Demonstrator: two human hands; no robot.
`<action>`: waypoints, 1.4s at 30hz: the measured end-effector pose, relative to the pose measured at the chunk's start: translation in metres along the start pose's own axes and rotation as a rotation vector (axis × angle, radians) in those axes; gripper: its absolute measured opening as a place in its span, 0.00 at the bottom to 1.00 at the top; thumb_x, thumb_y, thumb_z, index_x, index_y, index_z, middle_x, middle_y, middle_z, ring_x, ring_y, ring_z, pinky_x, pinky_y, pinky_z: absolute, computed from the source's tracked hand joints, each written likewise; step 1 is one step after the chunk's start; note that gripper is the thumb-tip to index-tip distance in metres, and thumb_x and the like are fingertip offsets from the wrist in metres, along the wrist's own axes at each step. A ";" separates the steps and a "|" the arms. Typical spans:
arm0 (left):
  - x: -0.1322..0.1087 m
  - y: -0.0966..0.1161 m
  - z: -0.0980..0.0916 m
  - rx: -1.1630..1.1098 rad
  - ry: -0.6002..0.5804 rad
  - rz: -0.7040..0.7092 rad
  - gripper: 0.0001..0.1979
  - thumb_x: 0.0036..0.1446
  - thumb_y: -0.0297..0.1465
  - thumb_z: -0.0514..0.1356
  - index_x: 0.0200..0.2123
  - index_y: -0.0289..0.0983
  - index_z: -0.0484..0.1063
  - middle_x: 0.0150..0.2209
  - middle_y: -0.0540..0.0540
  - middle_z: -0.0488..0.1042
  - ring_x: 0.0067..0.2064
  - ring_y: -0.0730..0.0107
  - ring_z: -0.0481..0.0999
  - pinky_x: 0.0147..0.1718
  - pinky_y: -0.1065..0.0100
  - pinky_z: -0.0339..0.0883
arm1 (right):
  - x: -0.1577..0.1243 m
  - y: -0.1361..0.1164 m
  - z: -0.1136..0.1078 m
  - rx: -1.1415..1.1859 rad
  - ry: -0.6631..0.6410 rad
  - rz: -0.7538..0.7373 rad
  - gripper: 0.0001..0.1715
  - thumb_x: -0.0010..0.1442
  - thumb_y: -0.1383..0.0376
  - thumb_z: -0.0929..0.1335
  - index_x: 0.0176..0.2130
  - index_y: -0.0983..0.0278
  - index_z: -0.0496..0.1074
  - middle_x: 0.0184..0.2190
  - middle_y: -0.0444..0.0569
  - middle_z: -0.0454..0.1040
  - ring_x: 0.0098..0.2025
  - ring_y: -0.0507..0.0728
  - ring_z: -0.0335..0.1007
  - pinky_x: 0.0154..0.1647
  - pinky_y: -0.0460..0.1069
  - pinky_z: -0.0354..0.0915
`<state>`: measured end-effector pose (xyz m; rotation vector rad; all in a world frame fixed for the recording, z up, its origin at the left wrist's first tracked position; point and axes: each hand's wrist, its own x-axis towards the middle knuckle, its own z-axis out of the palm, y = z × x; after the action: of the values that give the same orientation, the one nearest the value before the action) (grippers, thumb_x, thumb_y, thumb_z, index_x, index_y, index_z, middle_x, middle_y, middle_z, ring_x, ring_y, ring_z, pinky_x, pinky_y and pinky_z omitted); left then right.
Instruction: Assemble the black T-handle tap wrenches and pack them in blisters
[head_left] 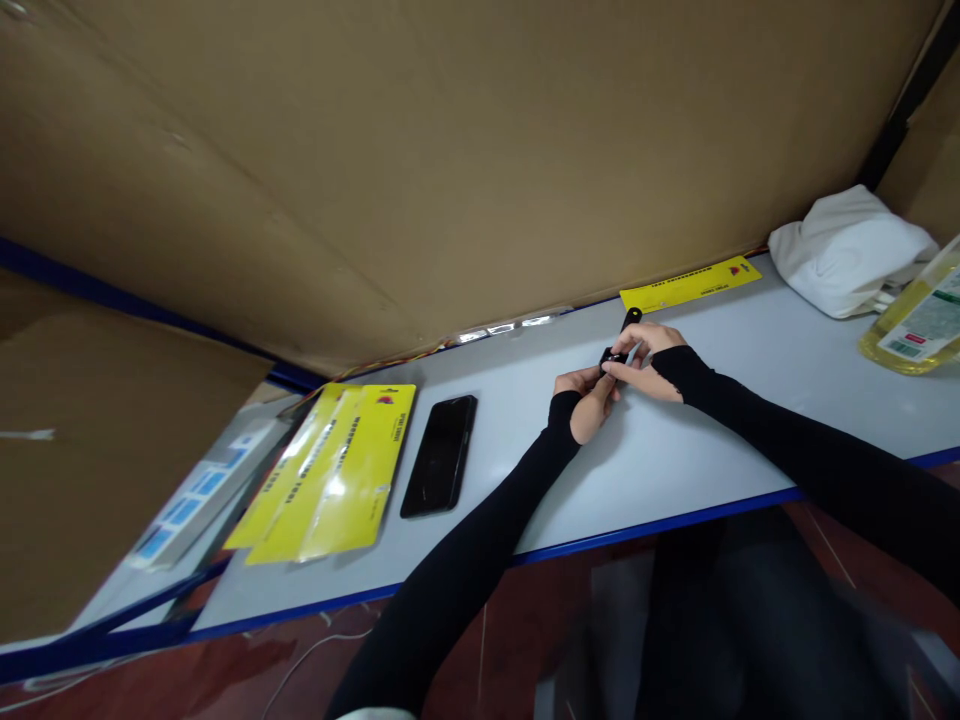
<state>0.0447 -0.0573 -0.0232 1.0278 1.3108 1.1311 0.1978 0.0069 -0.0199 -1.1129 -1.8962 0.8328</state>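
Note:
Both hands meet over the table around a small black object (613, 356), whose kind I cannot make out. A narrow black strip with a rounded end (634, 317) sticks out beyond the fingers, toward the back wall. My left hand (589, 398) grips the object from below and the left, fingers closed. From the right, my right hand (651, 352) pinches its top with thumb and fingertips. Much of the object is hidden by the fingers. Just behind the hands lies a yellow printed card (690, 286).
A black phone (439, 455) lies left of my hands, beside several overlapping yellow cards in clear plastic (352, 480). At the right are a white cloth bundle (847, 250) and a bottle of yellow liquid (911, 325). A cardboard wall (450, 170) closes the back. The table (637, 470) has a blue front edge.

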 end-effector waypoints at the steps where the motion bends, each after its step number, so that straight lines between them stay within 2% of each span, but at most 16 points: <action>1: 0.000 -0.001 0.000 0.002 -0.003 0.010 0.16 0.57 0.37 0.70 0.25 0.34 0.73 0.16 0.52 0.66 0.14 0.80 0.57 0.14 0.71 0.46 | -0.001 0.000 0.001 0.017 -0.031 -0.009 0.08 0.52 0.63 0.76 0.34 0.63 0.79 0.36 0.48 0.80 0.26 0.50 0.70 0.31 0.47 0.66; 3: 0.001 -0.003 0.000 0.018 -0.005 0.042 0.16 0.57 0.37 0.70 0.24 0.34 0.72 0.16 0.52 0.66 0.14 0.80 0.57 0.15 0.72 0.47 | -0.002 0.001 0.002 0.045 -0.067 -0.049 0.05 0.52 0.67 0.73 0.33 0.63 0.80 0.38 0.48 0.80 0.29 0.51 0.72 0.31 0.46 0.66; 5: 0.001 -0.004 0.000 0.034 -0.002 0.065 0.17 0.56 0.38 0.69 0.23 0.34 0.72 0.16 0.52 0.66 0.15 0.80 0.58 0.15 0.72 0.47 | -0.001 0.002 0.002 0.057 -0.048 -0.065 0.08 0.50 0.70 0.72 0.33 0.63 0.80 0.38 0.48 0.80 0.32 0.52 0.73 0.31 0.46 0.65; 9: 0.001 -0.004 0.000 0.040 0.009 0.063 0.15 0.57 0.37 0.68 0.24 0.34 0.72 0.16 0.52 0.65 0.15 0.80 0.57 0.15 0.72 0.48 | 0.002 0.004 0.001 0.058 0.013 -0.007 0.16 0.48 0.67 0.75 0.40 0.63 0.80 0.37 0.48 0.82 0.33 0.53 0.73 0.31 0.46 0.65; 11: 0.000 -0.004 0.000 0.039 0.006 0.061 0.15 0.57 0.37 0.68 0.24 0.34 0.72 0.16 0.52 0.65 0.15 0.80 0.57 0.15 0.72 0.47 | 0.002 0.003 0.000 0.023 -0.012 -0.019 0.13 0.50 0.69 0.73 0.39 0.63 0.81 0.38 0.48 0.81 0.32 0.53 0.73 0.30 0.46 0.64; 15: -0.001 -0.002 0.001 0.060 0.006 0.070 0.18 0.58 0.36 0.68 0.21 0.35 0.71 0.15 0.53 0.63 0.14 0.81 0.56 0.15 0.72 0.45 | 0.000 -0.003 -0.003 -0.040 0.024 -0.113 0.09 0.52 0.73 0.69 0.28 0.63 0.79 0.38 0.49 0.77 0.32 0.52 0.70 0.32 0.47 0.64; 17: -0.001 -0.002 0.000 0.051 0.010 0.069 0.18 0.58 0.36 0.68 0.21 0.35 0.71 0.16 0.52 0.65 0.14 0.81 0.56 0.15 0.72 0.45 | -0.002 -0.005 -0.003 -0.055 0.068 -0.116 0.03 0.52 0.70 0.71 0.29 0.63 0.78 0.38 0.50 0.76 0.31 0.52 0.69 0.32 0.48 0.65; 21: 0.000 -0.003 0.000 0.048 0.008 0.076 0.17 0.58 0.37 0.68 0.22 0.34 0.72 0.16 0.52 0.65 0.15 0.80 0.57 0.16 0.72 0.48 | -0.003 -0.002 0.000 -0.053 0.023 -0.076 0.11 0.52 0.64 0.75 0.38 0.62 0.77 0.37 0.48 0.78 0.29 0.52 0.69 0.31 0.48 0.65; 24: 0.001 -0.006 -0.001 0.063 0.007 0.083 0.17 0.58 0.37 0.68 0.22 0.34 0.72 0.15 0.53 0.64 0.14 0.81 0.57 0.15 0.72 0.47 | -0.002 0.003 0.002 -0.004 -0.048 -0.110 0.08 0.52 0.70 0.71 0.35 0.62 0.78 0.36 0.47 0.79 0.30 0.52 0.69 0.31 0.47 0.64; 29: 0.002 -0.006 0.000 0.042 0.014 0.085 0.14 0.57 0.36 0.67 0.24 0.34 0.73 0.19 0.51 0.69 0.14 0.80 0.58 0.15 0.71 0.48 | 0.000 0.004 0.000 -0.036 0.035 -0.094 0.12 0.49 0.70 0.73 0.36 0.63 0.80 0.39 0.49 0.79 0.32 0.53 0.71 0.32 0.47 0.65; 32: 0.001 -0.005 -0.001 0.058 0.021 0.074 0.16 0.58 0.37 0.67 0.23 0.34 0.72 0.17 0.52 0.67 0.14 0.80 0.58 0.15 0.71 0.48 | -0.001 0.002 -0.001 -0.080 -0.019 -0.085 0.07 0.51 0.72 0.71 0.30 0.62 0.80 0.38 0.48 0.78 0.32 0.53 0.71 0.32 0.47 0.65; 34: 0.001 -0.005 0.000 0.060 0.019 0.067 0.16 0.58 0.36 0.68 0.23 0.34 0.73 0.17 0.52 0.66 0.14 0.80 0.57 0.15 0.71 0.47 | -0.002 0.000 -0.001 -0.090 -0.028 -0.092 0.08 0.51 0.72 0.70 0.26 0.62 0.79 0.36 0.48 0.78 0.33 0.54 0.71 0.32 0.48 0.65; 37: 0.001 -0.004 0.001 0.042 0.018 0.070 0.16 0.59 0.35 0.67 0.22 0.34 0.72 0.16 0.53 0.64 0.14 0.81 0.57 0.15 0.72 0.47 | -0.004 -0.003 0.000 -0.075 0.033 -0.084 0.02 0.50 0.69 0.73 0.28 0.62 0.78 0.35 0.47 0.78 0.34 0.55 0.72 0.34 0.48 0.66; 38: 0.001 -0.003 0.001 0.033 0.024 0.069 0.16 0.60 0.34 0.66 0.22 0.34 0.72 0.16 0.52 0.65 0.14 0.81 0.57 0.15 0.72 0.47 | -0.005 -0.004 0.000 -0.067 0.049 -0.072 0.03 0.50 0.68 0.74 0.30 0.62 0.77 0.35 0.47 0.79 0.33 0.55 0.73 0.34 0.48 0.66; 42: 0.001 -0.002 0.002 0.012 0.029 0.057 0.13 0.59 0.33 0.66 0.24 0.34 0.73 0.18 0.51 0.68 0.14 0.81 0.57 0.15 0.71 0.48 | -0.006 -0.007 -0.003 -0.040 -0.001 -0.041 0.04 0.51 0.70 0.72 0.31 0.62 0.74 0.31 0.45 0.79 0.30 0.53 0.72 0.33 0.48 0.64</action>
<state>0.0470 -0.0567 -0.0255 1.0665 1.3201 1.1859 0.1990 -0.0009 -0.0143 -1.0938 -1.9377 0.7754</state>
